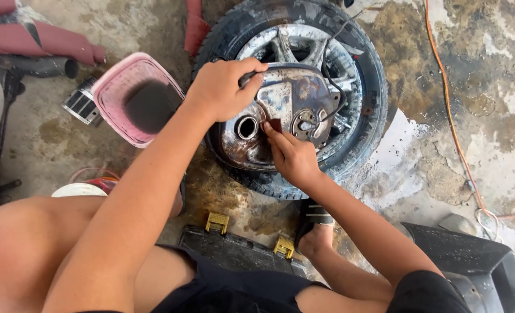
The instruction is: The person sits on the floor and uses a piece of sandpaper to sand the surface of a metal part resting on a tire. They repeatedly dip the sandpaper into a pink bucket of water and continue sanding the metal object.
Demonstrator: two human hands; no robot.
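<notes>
– where's the sandpaper scrap (273,125)?
– under the right hand (293,157), fingertips pinning it just right of the filler hole (246,127).
– the left hand (221,90)?
– clamped on the tank (280,113) edge above the hole.

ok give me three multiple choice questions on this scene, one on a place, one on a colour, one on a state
1. Where does the metal tank rest?
A. on the tyre and wheel
B. inside the tub
C. on the person's lap

2. What colour is the tub on the floor?
A. green
B. pink
C. black

3. How does the right hand stand?
A. raised in the air, empty
B. fingers pressing a small dark red piece onto the tank
C. gripping the orange cable

Answers: 1 A, the tank lies over the wheel's spokes. 2 B, its rim and walls are pink. 3 B, the fingertips hold the piece flat beside the filler hole while the left hand grips the tank's edge.
</notes>
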